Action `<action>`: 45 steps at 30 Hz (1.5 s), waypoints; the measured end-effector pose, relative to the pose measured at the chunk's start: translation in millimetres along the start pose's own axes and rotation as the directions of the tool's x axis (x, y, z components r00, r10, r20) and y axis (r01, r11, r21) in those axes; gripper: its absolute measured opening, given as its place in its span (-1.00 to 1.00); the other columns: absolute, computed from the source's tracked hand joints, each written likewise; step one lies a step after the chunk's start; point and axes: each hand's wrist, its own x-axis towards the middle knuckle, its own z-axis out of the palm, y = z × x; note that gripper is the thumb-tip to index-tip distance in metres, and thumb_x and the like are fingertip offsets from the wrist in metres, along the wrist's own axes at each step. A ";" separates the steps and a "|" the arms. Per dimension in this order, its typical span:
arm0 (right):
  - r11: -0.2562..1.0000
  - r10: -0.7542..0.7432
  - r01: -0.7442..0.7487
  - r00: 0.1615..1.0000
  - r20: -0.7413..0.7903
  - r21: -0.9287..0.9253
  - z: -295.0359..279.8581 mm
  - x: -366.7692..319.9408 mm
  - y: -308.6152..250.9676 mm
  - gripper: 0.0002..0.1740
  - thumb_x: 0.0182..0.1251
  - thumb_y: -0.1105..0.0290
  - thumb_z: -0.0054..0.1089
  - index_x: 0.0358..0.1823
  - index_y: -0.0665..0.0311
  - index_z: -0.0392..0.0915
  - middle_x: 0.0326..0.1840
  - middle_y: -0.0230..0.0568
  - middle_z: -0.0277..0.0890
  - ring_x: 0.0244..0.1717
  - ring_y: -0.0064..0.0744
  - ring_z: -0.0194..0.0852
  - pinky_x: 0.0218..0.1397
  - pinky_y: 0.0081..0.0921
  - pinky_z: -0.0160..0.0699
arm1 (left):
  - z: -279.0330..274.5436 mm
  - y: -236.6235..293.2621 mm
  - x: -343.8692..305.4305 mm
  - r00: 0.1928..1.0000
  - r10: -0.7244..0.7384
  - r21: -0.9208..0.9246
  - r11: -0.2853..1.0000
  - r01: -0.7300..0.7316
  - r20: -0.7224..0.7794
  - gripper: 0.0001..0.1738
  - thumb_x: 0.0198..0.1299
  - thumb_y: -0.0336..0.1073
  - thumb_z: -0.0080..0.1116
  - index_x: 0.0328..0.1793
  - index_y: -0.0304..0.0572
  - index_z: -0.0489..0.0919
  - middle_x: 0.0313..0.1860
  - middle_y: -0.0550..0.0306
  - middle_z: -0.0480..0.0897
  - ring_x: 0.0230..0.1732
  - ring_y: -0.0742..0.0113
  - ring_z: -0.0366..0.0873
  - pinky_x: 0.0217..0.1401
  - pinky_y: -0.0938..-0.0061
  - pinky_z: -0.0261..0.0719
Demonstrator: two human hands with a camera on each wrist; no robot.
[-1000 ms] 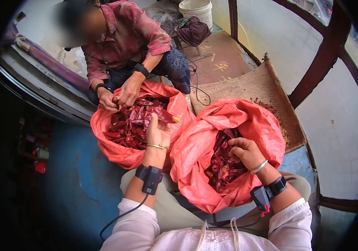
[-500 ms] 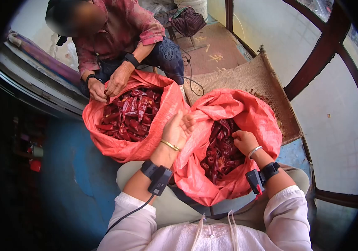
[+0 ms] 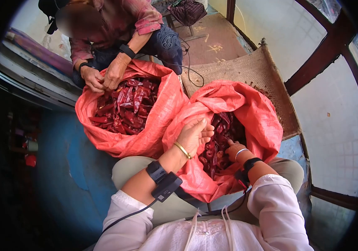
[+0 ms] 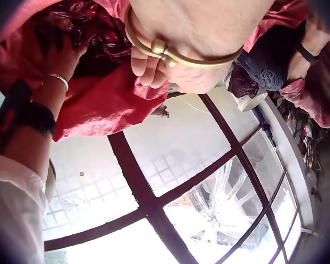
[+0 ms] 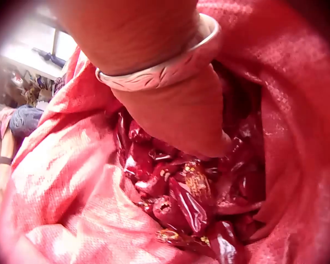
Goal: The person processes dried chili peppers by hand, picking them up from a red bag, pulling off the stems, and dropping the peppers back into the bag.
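- Head view: my right hand [image 3: 234, 152] reaches over the near right edge of the red woven-plastic sack [image 3: 266, 121], into the glossy, dark-red, wrinkled chillies [image 3: 213, 162]; one pod per lift should suit.
- My left hand [image 3: 194, 134] hangs over that sack's left edge.
- Left wrist view: the left fingers lie together, loosely bent, nothing visibly held; best held slack.
- Right wrist view: my right fingertips are hidden; I cannot tell whether they pinch. Light pressure should spare brittle skins.

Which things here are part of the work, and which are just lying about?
In use:
- right sack of red peppers
- left sack, also holding peppers
- right hand, among peppers
- left hand, empty

Seemingly just lying about:
- woven mat
- dark cloth bundle
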 end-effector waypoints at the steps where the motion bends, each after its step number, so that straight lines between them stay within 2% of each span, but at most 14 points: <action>1: 1.000 0.009 -0.009 1.000 -0.006 -0.012 -0.7 -0.4 -3.8 -0.61 -0.05 0.37 0.01 -0.08 0.00 0.47 0.27 -0.18 -0.08 0.12 -0.12 0.15 0.09 -0.38 0.29 | 0.2 -0.7 -0.1 1.000 -0.007 0.009 1.000 0.007 -0.004 -0.77 0.15 -0.15 -0.05 -0.20 -0.10 0.42 -0.41 0.22 0.54 -0.46 0.51 0.49 -0.47 0.70 0.46; 6: 0.993 0.044 -0.046 0.999 -0.025 -0.109 7.1 7.4 -10.0 -0.66 -0.01 0.38 0.03 -0.12 0.12 0.49 0.31 -0.20 -0.14 0.14 -0.12 0.14 0.06 -0.37 0.31 | 4.7 -4.1 0.8 1.000 -0.026 0.024 0.999 0.027 -0.007 -0.76 0.14 -0.14 -0.04 -0.20 -0.12 0.41 -0.42 0.23 0.53 -0.46 0.53 0.48 -0.47 0.71 0.45; 8: 0.929 0.272 -0.232 0.957 -0.105 0.288 14.0 19.5 -10.2 -0.70 -0.03 0.36 0.04 -0.19 0.15 0.51 0.27 -0.12 -0.04 0.08 -0.12 0.22 0.04 -0.37 0.32 | 5.1 -3.5 0.3 1.000 -0.024 0.028 0.999 0.024 0.015 -0.75 0.13 -0.15 -0.03 -0.19 -0.14 0.41 -0.42 0.24 0.52 -0.46 0.55 0.47 -0.47 0.72 0.43; 12: 0.921 0.256 -0.201 0.958 -0.132 0.334 12.9 41.7 7.4 -0.71 -0.07 0.35 0.07 -0.24 0.23 0.50 0.10 -0.03 0.17 -0.01 -0.11 0.30 0.02 -0.37 0.34 | -4.6 -8.4 7.9 1.000 -0.016 0.075 0.997 0.016 0.005 -0.74 0.14 -0.16 -0.03 -0.17 -0.16 0.40 -0.42 0.25 0.51 -0.47 0.57 0.45 -0.47 0.73 0.42; 16: 0.936 0.036 0.113 0.913 -0.407 0.334 -29.3 4.9 4.1 -0.66 -0.07 0.39 0.12 -0.19 0.33 0.44 -0.16 -0.06 0.25 -0.22 -0.14 0.37 -0.10 -0.41 0.38 | -12.7 -16.4 14.6 0.999 -0.002 0.141 0.990 0.009 -0.053 -0.76 0.12 -0.20 -0.02 -0.16 -0.16 0.40 -0.38 0.22 0.52 -0.41 0.52 0.47 -0.42 0.71 0.43; 18: 0.648 0.037 0.393 0.840 -0.542 0.653 -41.1 -13.6 -2.7 -0.60 -0.05 0.52 0.08 -0.08 0.37 0.40 -0.16 -0.13 0.22 -0.17 -0.28 0.34 -0.12 -0.51 0.38 | -11.9 -23.7 17.3 0.998 0.011 0.152 0.988 -0.001 -0.064 -0.72 0.11 -0.23 0.00 -0.10 -0.20 0.38 -0.33 0.22 0.50 -0.39 0.56 0.44 -0.42 0.73 0.40; 22: 0.571 -0.036 0.602 0.697 -0.716 0.557 -71.8 -70.0 -28.4 -0.56 -0.01 0.59 0.02 0.00 0.40 0.32 -0.13 -0.16 0.20 -0.15 -0.32 0.30 -0.08 -0.53 0.34 | -11.1 -42.4 26.7 0.990 0.123 0.401 0.912 -0.085 -0.070 -0.67 0.07 -0.34 -0.01 -0.01 -0.28 0.35 -0.24 0.20 0.49 -0.32 0.51 0.43 -0.35 0.71 0.40; 23: 0.543 -0.032 0.630 0.676 -0.736 0.555 -76.3 -79.8 -34.4 -0.56 -0.08 0.57 0.07 -0.06 0.44 0.35 -0.16 -0.06 0.23 -0.10 -0.15 0.28 -0.03 -0.46 0.31 | -13.1 -48.4 31.0 0.992 0.126 0.445 0.889 -0.107 -0.012 -0.65 0.07 -0.38 -0.02 0.01 -0.30 0.34 -0.22 0.19 0.49 -0.30 0.50 0.43 -0.31 0.69 0.41; 29: 0.578 -0.035 0.681 0.571 -0.820 0.450 -75.9 -87.1 -26.9 -0.70 -0.05 0.52 0.07 -0.19 0.38 0.43 -0.19 -0.03 0.30 -0.18 -0.17 0.34 -0.07 -0.44 0.33 | 6.4 -32.4 21.3 0.978 0.198 0.410 0.887 -0.210 0.073 -0.77 0.02 -0.51 -0.01 -0.14 -0.28 0.39 -0.32 0.23 0.50 -0.31 0.53 0.42 -0.23 0.65 0.42; 34: 0.479 0.111 0.701 0.548 -0.829 0.528 -77.1 -80.7 -17.9 -0.90 -0.03 0.48 0.11 -0.49 0.39 0.47 -0.45 -0.13 0.39 -0.37 -0.34 0.39 -0.29 -0.52 0.36 | 12.8 -30.8 18.9 0.936 0.299 0.628 0.696 -0.348 0.186 -0.90 -0.03 -0.52 0.05 -0.33 -0.25 0.45 -0.44 0.26 0.52 -0.40 0.56 0.44 -0.28 0.64 0.42; 36: 0.156 0.337 0.547 0.753 -0.565 0.822 -78.1 -81.3 -20.6 -0.88 -0.03 0.46 0.12 -0.57 0.38 0.44 -0.58 -0.20 0.36 -0.51 -0.50 0.34 -0.45 -0.60 0.31 | 14.2 -31.3 17.7 0.933 0.301 0.651 0.672 -0.353 0.196 -0.90 -0.04 -0.52 0.06 -0.35 -0.25 0.46 -0.46 0.25 0.52 -0.41 0.56 0.44 -0.30 0.63 0.42; 38: 0.189 0.366 0.562 0.720 -0.589 0.805 -78.5 -78.6 -21.4 -0.83 -0.03 0.44 0.15 -0.62 0.38 0.41 -0.65 -0.29 0.33 -0.60 -0.62 0.26 -0.54 -0.64 0.27 | 12.9 -32.8 18.0 0.930 0.304 0.674 0.645 -0.360 0.206 -0.91 -0.06 -0.51 0.07 -0.36 -0.24 0.46 -0.48 0.25 0.52 -0.42 0.56 0.44 -0.31 0.62 0.42; 40: 0.396 0.379 0.626 0.554 -0.741 0.671 -76.6 -73.0 -22.2 -0.80 -0.04 0.43 0.16 -0.65 0.38 0.39 -0.69 -0.37 0.31 -0.63 -0.68 0.23 -0.57 -0.65 0.25 | 10.5 -34.2 18.4 0.928 0.315 0.690 0.628 -0.361 0.199 -0.90 -0.07 -0.50 0.08 -0.36 -0.25 0.46 -0.49 0.24 0.53 -0.44 0.55 0.44 -0.33 0.61 0.43; 45: 0.239 0.338 0.549 0.727 -0.598 0.801 -81.9 -66.4 -28.6 -0.84 -0.04 0.45 0.10 -0.67 0.37 0.39 -0.75 -0.35 0.32 -0.64 -0.68 0.25 -0.58 -0.66 0.27 | 3.0 -27.2 12.9 0.935 0.321 0.738 0.594 -0.321 0.148 -0.90 -0.08 -0.49 0.09 -0.37 -0.26 0.46 -0.49 0.24 0.53 -0.44 0.55 0.44 -0.35 0.61 0.43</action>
